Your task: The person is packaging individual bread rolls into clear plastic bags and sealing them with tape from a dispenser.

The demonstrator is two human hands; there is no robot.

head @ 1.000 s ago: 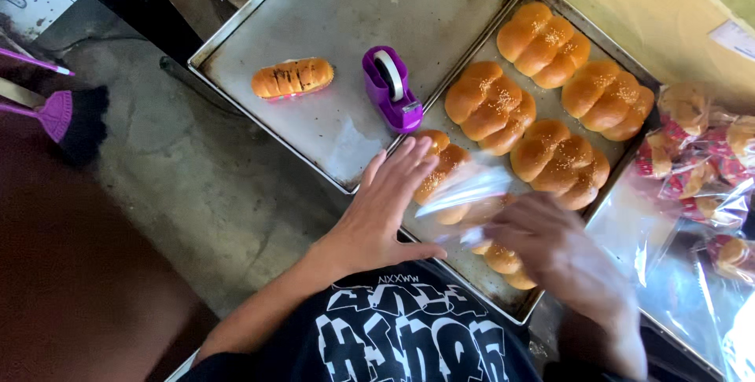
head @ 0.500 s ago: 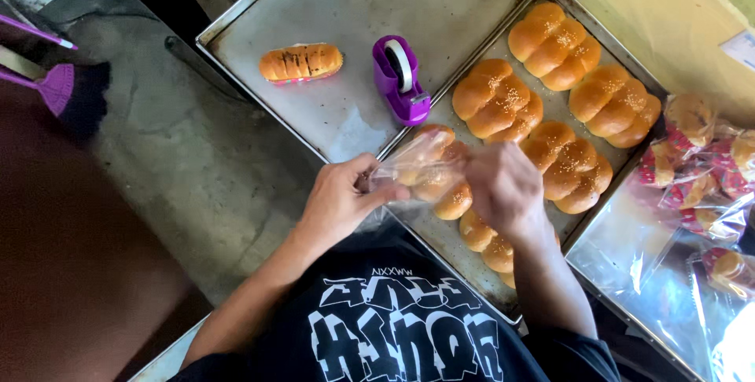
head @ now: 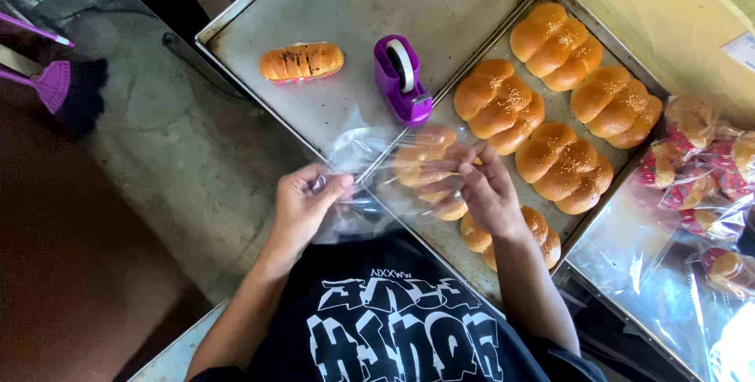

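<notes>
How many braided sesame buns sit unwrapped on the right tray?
5 buns: far corner, right edge, middle, below that, nearest partly behind the right hand at. Others may be hidden.

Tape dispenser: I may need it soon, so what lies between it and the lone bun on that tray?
In the head view, only bare tray separates the purple tape dispenser from the lone bun.

Tape dispenser (head: 403, 79) on left tray (head: 330, 5), buns (head: 550, 107) right.
</notes>
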